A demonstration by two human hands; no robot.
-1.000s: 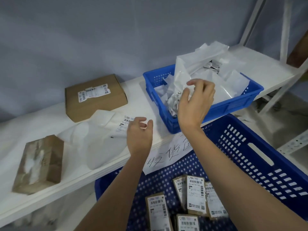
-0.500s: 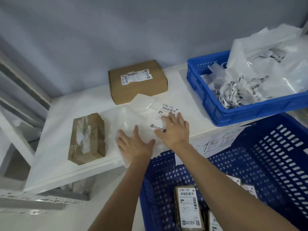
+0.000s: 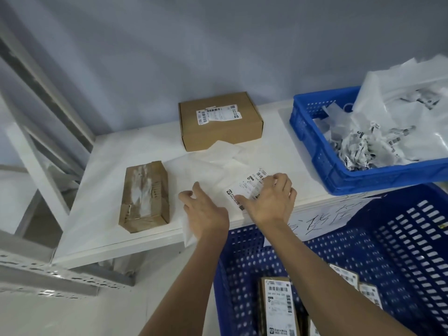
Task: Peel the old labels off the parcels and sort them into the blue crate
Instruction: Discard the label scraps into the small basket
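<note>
A white plastic mailer bag (image 3: 208,166) lies flat on the white shelf (image 3: 97,214), with a printed label (image 3: 251,187) stuck on its right part. My left hand (image 3: 206,210) rests on the bag's near edge with fingers spread. My right hand (image 3: 271,200) lies on the label, thumb stretched to its left corner, fingertips bent down onto its right part. Whether any label edge is lifted is hidden under the hand. The large blue crate (image 3: 400,238) below the shelf holds several labelled parcels (image 3: 278,306).
A brown carton (image 3: 220,132) with a label stands at the back of the shelf. A taped brown box (image 3: 145,195) lies to the left. A small blue crate (image 3: 339,175) at right holds peeled labels and white bags. A handwritten paper sign (image 3: 322,219) hangs off the shelf edge.
My right hand left the small crate and came down on the bag's label, where its flat fingers have bent. My left hand spread out on the bag.
</note>
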